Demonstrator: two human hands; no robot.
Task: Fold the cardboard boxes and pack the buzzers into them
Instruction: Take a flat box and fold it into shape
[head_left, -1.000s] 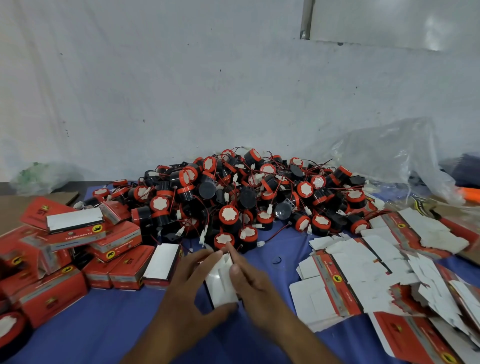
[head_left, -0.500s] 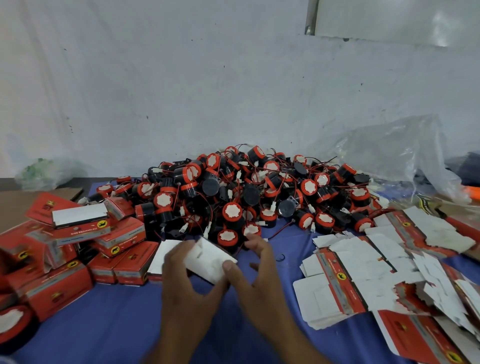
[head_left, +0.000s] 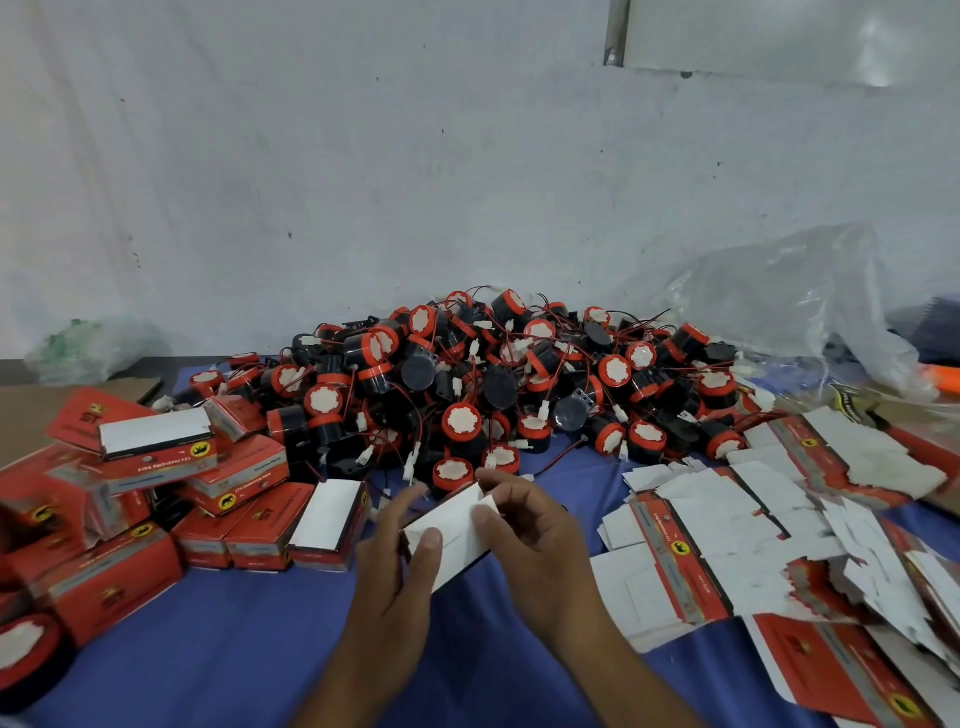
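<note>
A person holds a small cardboard box blank (head_left: 453, 525), white inner face up and a dark printed edge just showing below. It sits above the blue cloth-covered tabletop (head_left: 234, 654), just in front of the heap of round black-and-red buzzers with thin wires (head_left: 493, 384). The left hand (head_left: 395, 566) has its grip clamped on the blank's near-left corner, thumb on the white face and fingers behind it. The right hand (head_left: 540, 540) pinches the far-right end, thumb on the panel and fingers curled over the top edge by a small flap.

The step in hand looks like opening the blank into a sleeve; no buzzer can be seen in it. The thin card should be light and springy, stiff only across its panels. It would likely buckle or tear if squeezed mid-panel, so it is best held at edges and corners beside the scored folds.

Finished red cardboard boxes (head_left: 234, 483) lie piled to the left. Flat unfolded blanks (head_left: 727, 525) are spread to the right.
</note>
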